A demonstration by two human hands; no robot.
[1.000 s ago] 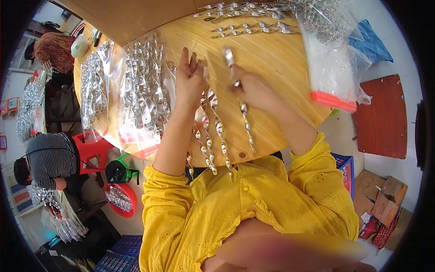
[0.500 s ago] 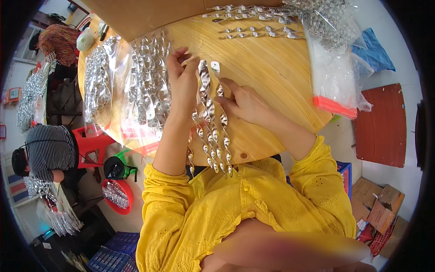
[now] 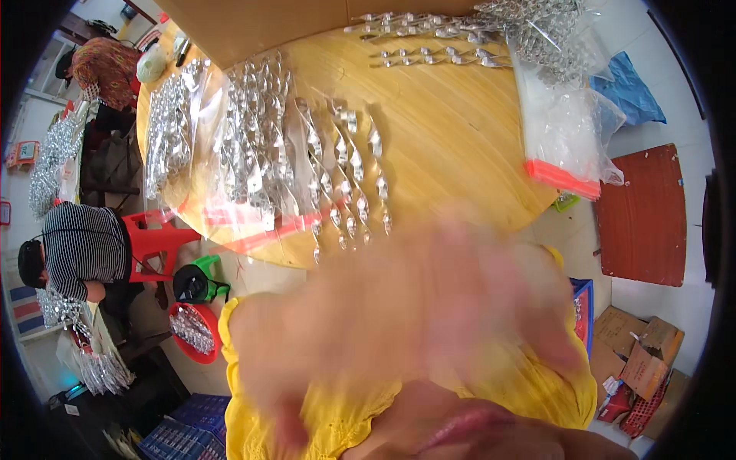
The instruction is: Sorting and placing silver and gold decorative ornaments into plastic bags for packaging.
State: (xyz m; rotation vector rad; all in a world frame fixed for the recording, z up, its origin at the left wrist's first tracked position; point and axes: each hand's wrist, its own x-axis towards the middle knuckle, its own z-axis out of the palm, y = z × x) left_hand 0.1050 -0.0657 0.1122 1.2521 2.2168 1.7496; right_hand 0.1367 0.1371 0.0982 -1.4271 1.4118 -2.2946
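Both hands are raised close over the lap and badly smeared by motion. My left hand (image 3: 322, 322) and my right hand (image 3: 491, 291) run together in the blur, and neither the fingers nor anything in them can be made out. Just beyond them, several twisted silver spiral strips (image 3: 357, 167) lie on the round wooden table (image 3: 452, 138), their near ends close to its front edge. To their left is a clear plastic bag of the same strips (image 3: 257, 138), with a red band at its near end. Another filled clear bag (image 3: 170, 134) lies farther left.
A cardboard box (image 3: 307, 27) stands at the table's back. More spiral strips (image 3: 445, 55) lie at the back right, beside clear bags with a red edge (image 3: 563, 179). A red basin (image 3: 195, 333) stands on the floor at left, near a person in a striped top (image 3: 84, 241).
Both hands have left the strips and come back toward me, up into the blur. The strips they were touching now lie on the table beside the filled bag.
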